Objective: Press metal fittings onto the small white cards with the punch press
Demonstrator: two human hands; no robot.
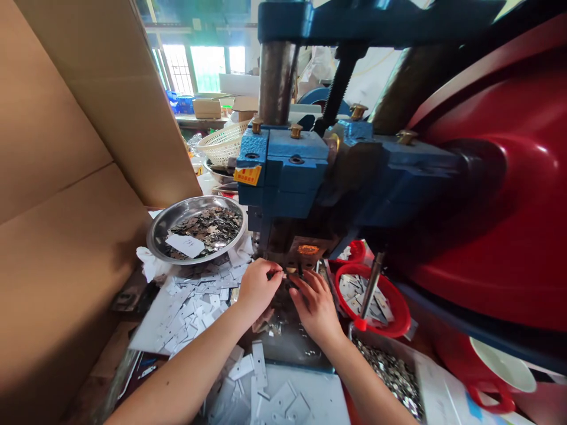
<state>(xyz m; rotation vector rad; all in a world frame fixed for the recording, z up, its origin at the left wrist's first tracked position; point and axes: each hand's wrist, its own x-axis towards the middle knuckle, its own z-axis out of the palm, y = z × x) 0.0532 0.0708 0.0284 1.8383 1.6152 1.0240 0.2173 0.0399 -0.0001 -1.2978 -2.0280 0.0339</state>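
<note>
My left hand (259, 287) reaches in under the head of a blue press (292, 171), its thumb and index finger pinched together at the die. Whatever small thing is between those fingertips is too hidden to make out. Beside it, my right hand (318, 307) has its fingers stretched toward the same die and its thumb apart, with no object visible in it. Flat metal plates (195, 313) with holes lie scattered to the left of my hands. More plates (279, 401) rest on a pale surface between my forearms.
A steel bowl (153, 239) of small metal pieces, with a paper label, stands at left by tall cardboard (66, 248). Right of the press are a red basket (401, 319) of plates, a metal lever (372, 286), a bin of small parts (394, 378), a red mug (491, 395) and a large red flywheel (509, 236).
</note>
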